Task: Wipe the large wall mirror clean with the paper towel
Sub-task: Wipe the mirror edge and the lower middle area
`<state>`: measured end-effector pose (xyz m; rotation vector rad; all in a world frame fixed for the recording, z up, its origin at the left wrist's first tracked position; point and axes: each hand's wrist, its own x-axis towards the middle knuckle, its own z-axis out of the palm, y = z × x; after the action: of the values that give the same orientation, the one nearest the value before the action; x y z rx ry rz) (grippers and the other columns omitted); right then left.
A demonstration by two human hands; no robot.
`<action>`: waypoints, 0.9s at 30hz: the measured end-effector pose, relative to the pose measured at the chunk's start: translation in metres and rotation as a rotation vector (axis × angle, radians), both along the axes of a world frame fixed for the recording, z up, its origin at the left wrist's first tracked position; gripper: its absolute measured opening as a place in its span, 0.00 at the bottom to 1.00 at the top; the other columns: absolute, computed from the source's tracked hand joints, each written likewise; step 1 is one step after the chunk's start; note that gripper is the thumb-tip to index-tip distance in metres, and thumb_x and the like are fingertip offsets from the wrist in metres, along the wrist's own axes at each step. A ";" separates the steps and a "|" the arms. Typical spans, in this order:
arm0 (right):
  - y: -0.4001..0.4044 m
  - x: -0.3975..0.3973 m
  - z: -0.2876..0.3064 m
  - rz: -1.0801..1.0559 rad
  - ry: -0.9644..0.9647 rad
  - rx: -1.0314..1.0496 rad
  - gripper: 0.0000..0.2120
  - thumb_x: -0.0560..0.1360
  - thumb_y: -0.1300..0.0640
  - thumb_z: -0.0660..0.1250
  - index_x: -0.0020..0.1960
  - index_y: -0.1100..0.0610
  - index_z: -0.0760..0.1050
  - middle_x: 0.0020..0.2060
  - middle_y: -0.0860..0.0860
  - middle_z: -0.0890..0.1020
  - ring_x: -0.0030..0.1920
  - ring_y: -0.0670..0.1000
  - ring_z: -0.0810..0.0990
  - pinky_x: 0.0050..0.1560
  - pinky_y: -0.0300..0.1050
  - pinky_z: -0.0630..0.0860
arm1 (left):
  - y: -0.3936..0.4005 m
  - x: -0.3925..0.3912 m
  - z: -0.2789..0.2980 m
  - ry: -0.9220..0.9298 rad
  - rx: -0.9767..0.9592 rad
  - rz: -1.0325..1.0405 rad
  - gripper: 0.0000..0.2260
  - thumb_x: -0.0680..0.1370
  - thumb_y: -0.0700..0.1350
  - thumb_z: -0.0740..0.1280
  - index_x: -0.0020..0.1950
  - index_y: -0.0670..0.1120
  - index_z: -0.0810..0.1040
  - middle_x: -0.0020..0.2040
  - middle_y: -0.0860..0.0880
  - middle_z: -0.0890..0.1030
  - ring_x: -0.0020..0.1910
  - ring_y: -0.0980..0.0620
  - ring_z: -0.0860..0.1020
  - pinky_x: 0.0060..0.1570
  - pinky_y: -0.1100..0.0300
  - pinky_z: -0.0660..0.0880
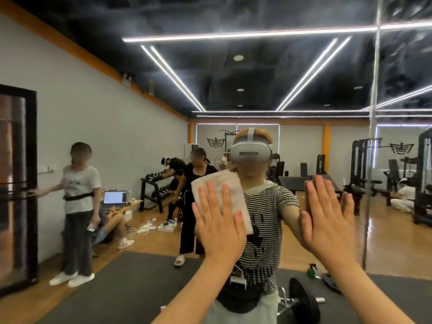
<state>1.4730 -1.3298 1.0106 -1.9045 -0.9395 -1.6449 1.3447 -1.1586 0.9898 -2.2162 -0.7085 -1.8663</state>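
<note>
Head view: my left hand [218, 220] pressing paper towel [222, 195] flat against mirror [292, 73], fingers [209, 197] straight and spread, nothing gripped, towel pinned under palm. My right hand [329, 218] flat on glass just beside, fingers straight, holding nothing, bracing. Smeary haze showing high on glass, seam [374, 94] running down at right. My judgement: keeping palm pressure even, working overlapping strokes, reaching upward toward haze, refolding towel if soiled. Spray bottle [311, 270] reflected low, near floor.

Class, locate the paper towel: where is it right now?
In the head view, the paper towel is left of centre, pressed flat against the mirror under the left hand.
</note>
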 end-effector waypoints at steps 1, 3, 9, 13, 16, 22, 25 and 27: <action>0.000 0.000 0.000 0.004 0.003 0.001 0.29 0.78 0.50 0.50 0.77 0.56 0.49 0.75 0.55 0.58 0.78 0.46 0.42 0.75 0.59 0.45 | -0.007 0.005 0.000 0.026 0.028 -0.007 0.31 0.80 0.52 0.50 0.80 0.46 0.44 0.79 0.39 0.47 0.78 0.41 0.43 0.74 0.44 0.43; 0.000 0.001 0.000 0.005 0.009 -0.005 0.28 0.79 0.48 0.48 0.77 0.56 0.50 0.76 0.54 0.57 0.78 0.47 0.43 0.75 0.59 0.45 | -0.021 0.014 0.000 0.087 0.102 -0.018 0.32 0.79 0.53 0.51 0.80 0.45 0.44 0.79 0.39 0.42 0.78 0.40 0.43 0.74 0.44 0.42; -0.001 0.003 0.000 0.021 0.016 -0.003 0.27 0.82 0.45 0.40 0.77 0.57 0.52 0.76 0.55 0.59 0.78 0.47 0.44 0.76 0.58 0.43 | -0.015 0.011 -0.002 0.204 0.266 -0.005 0.35 0.77 0.55 0.54 0.80 0.43 0.45 0.79 0.38 0.41 0.78 0.39 0.46 0.75 0.44 0.43; -0.003 0.003 0.001 0.015 0.013 -0.018 0.27 0.82 0.45 0.40 0.77 0.57 0.52 0.76 0.54 0.59 0.78 0.47 0.44 0.76 0.58 0.43 | 0.001 0.000 -0.002 0.187 0.276 0.018 0.35 0.78 0.55 0.54 0.80 0.46 0.43 0.79 0.41 0.42 0.78 0.42 0.43 0.75 0.46 0.39; -0.002 0.004 0.000 0.001 0.013 -0.028 0.27 0.82 0.45 0.40 0.77 0.57 0.52 0.76 0.54 0.59 0.78 0.47 0.44 0.76 0.58 0.43 | 0.021 -0.016 -0.002 0.120 0.168 0.081 0.30 0.82 0.56 0.45 0.80 0.45 0.42 0.79 0.40 0.43 0.78 0.42 0.43 0.75 0.46 0.38; 0.000 0.007 -0.002 -0.015 0.005 -0.024 0.27 0.82 0.47 0.45 0.77 0.57 0.54 0.76 0.54 0.58 0.78 0.48 0.45 0.76 0.55 0.40 | 0.013 -0.013 0.003 0.002 0.006 0.038 0.30 0.80 0.52 0.48 0.79 0.41 0.47 0.79 0.36 0.49 0.78 0.39 0.47 0.75 0.48 0.37; 0.002 0.006 -0.002 -0.022 -0.008 -0.016 0.28 0.80 0.48 0.49 0.77 0.57 0.53 0.77 0.54 0.57 0.78 0.49 0.46 0.77 0.56 0.41 | -0.003 0.001 0.004 -0.042 -0.024 0.036 0.31 0.79 0.50 0.50 0.79 0.41 0.45 0.78 0.36 0.49 0.77 0.38 0.46 0.75 0.46 0.39; 0.002 0.005 -0.002 -0.011 -0.005 -0.016 0.28 0.80 0.48 0.48 0.77 0.57 0.53 0.77 0.53 0.57 0.78 0.51 0.49 0.76 0.56 0.42 | -0.021 0.014 0.005 -0.006 0.039 0.017 0.32 0.79 0.51 0.50 0.80 0.42 0.43 0.78 0.37 0.47 0.78 0.39 0.43 0.74 0.45 0.40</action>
<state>1.4785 -1.3276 1.0084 -1.9200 -0.9480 -1.6543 1.3589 -1.1792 0.9951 -2.1750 -0.6839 -1.8637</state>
